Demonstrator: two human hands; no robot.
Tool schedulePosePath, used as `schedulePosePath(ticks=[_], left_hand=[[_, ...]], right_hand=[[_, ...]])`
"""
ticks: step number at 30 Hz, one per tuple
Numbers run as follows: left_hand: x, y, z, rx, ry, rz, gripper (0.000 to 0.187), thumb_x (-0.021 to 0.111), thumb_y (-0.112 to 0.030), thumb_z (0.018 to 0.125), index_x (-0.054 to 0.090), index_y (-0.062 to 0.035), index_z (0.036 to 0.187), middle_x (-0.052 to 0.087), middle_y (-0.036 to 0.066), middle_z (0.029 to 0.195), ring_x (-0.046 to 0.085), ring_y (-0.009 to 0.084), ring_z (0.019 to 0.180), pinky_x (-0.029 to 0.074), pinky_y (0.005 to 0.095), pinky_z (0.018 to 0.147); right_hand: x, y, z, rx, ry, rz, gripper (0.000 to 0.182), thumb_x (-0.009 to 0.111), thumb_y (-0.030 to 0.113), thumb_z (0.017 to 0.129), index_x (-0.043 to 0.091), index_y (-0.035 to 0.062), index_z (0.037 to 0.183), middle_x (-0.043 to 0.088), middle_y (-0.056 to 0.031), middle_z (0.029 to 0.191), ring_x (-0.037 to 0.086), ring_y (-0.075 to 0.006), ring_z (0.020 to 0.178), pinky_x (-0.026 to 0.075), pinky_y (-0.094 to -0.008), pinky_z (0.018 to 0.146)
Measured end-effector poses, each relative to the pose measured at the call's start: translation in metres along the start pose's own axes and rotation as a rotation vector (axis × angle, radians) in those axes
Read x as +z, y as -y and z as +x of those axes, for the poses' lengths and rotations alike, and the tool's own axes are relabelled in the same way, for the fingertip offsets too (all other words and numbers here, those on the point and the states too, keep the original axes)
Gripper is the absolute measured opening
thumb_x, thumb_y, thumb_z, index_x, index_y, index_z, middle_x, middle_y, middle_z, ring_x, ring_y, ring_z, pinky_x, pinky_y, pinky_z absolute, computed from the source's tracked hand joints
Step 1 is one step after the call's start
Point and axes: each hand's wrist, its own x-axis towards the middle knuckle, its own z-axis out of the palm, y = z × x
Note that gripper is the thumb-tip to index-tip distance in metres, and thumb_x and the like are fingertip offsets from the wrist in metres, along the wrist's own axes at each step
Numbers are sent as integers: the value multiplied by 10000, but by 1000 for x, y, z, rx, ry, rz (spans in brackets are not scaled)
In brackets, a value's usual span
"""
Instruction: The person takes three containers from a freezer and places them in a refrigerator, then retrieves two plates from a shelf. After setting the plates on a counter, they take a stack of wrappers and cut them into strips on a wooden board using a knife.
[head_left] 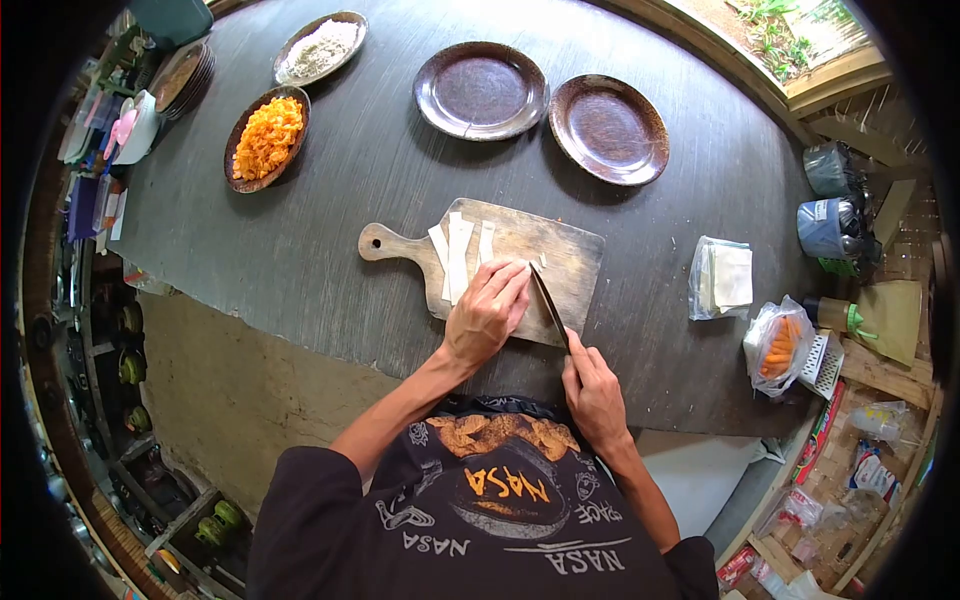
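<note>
A wooden cutting board with a handle lies on the dark table in front of me. Flat white strips rest on its left half, a few of them side by side. My left hand is closed over the end of a strip, fingertips bunched right beside the blade and hiding most of what they press on. In my right hand is the handle of a knife, its dark blade slanting across the board. Small white cut pieces lie just beyond the knife tip.
Two brown plates stand at the back. To the left are a dish of chopped orange food and a plate of white flour-like stuff. A packet of white square sheets and bagged carrots sit at right.
</note>
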Motion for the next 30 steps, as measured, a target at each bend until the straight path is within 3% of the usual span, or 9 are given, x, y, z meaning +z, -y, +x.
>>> schedulePosePath(ticks=[6,30], left_hand=[[1,1,0,7,23,1,308,726,-30,857,704,76,1146,711,154,1155,639,292,1130,531,369,1009],[1,3,-2,12,23,-1,323,726,-35,860,698,69,1164,706,151,1158,636,292,1136,531,373,1006]], right_hand=[[2,2,4,-9,-6,0,501,573,85,1006,507,72,1503,568,-146,889,632,-339,722,538,-464,681],[4,1,-4,-13,-41,5,509,582,78,1005,503,84,1508,544,-148,882,622,-343,699,533,-474,658]])
